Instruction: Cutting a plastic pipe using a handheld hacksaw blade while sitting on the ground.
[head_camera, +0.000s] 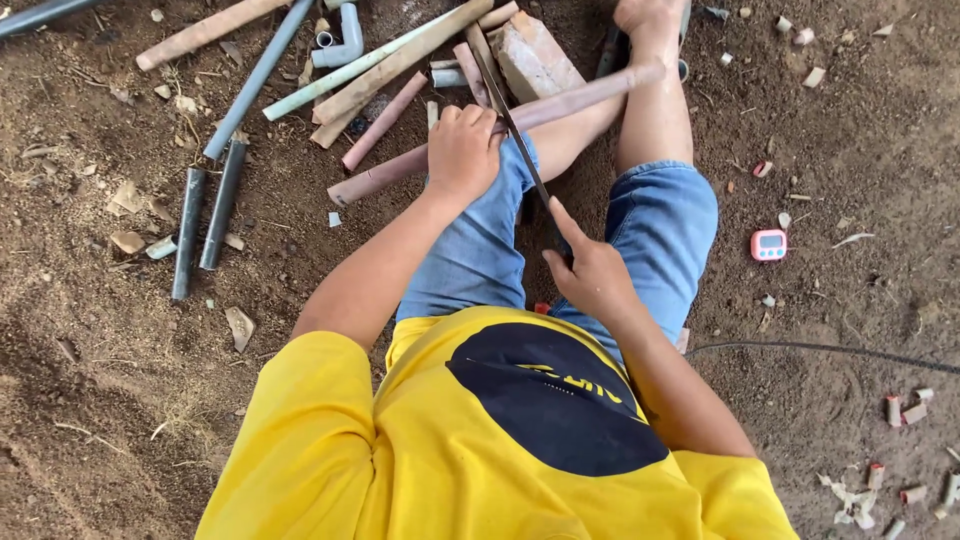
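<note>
I sit on bare dirt with my legs stretched out, in a yellow shirt and blue denim shorts. My left hand (462, 150) presses down on a long pinkish-tan pipe (590, 96) that lies across my left knee. My right hand (590, 272) grips the dark handle of a hacksaw, index finger extended along it. The thin saw blade (505, 110) runs diagonally up and left, crossing the pipe just right of my left hand. A pale brick (535, 55) sits beyond the pipe near my legs.
Several tan, pink and grey pipes (385, 65) lie heaped ahead, with dark grey pipes (205, 215) at the left. A small pink timer (769, 245) rests on the dirt to the right. Short cut pipe pieces (905, 410) scatter at lower right beside a black cable (830, 348).
</note>
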